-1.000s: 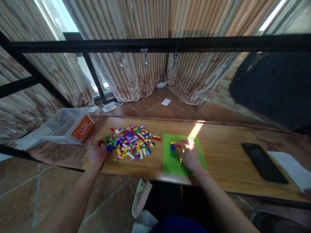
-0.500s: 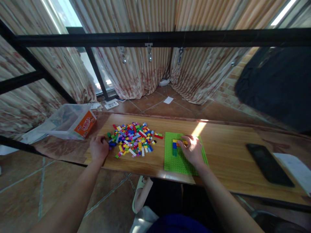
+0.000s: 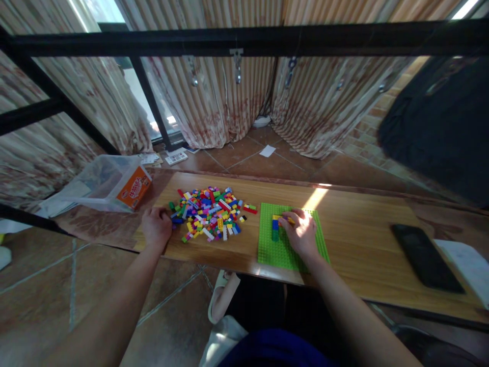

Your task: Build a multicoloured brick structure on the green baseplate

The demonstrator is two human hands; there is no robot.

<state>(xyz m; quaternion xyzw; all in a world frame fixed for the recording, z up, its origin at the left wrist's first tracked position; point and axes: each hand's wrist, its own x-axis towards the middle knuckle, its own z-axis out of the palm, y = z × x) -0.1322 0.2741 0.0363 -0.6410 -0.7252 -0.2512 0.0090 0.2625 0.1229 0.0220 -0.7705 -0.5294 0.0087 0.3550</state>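
A green baseplate (image 3: pixel 271 250) lies on the wooden table (image 3: pixel 355 239). A small stack of yellow, blue, orange and green bricks (image 3: pixel 275 227) stands on its upper left part. My right hand (image 3: pixel 301 232) rests on the plate, fingertips pinched on a yellow brick at the top of that stack. A pile of loose coloured bricks (image 3: pixel 208 214) lies left of the plate. My left hand (image 3: pixel 156 227) sits curled at the pile's left edge; what its fingers hold is hidden.
A clear plastic tub with an orange label (image 3: pixel 110 186) lies on its side at the table's far left. A black phone (image 3: pixel 426 257) and a white notebook (image 3: pixel 468 265) sit at the right. A black metal frame (image 3: pixel 244 41) crosses overhead.
My right hand has shifted slightly up the plate, fingers now at the top of the brick stack. The camera has tilted a little; my left hand stays by the pile.
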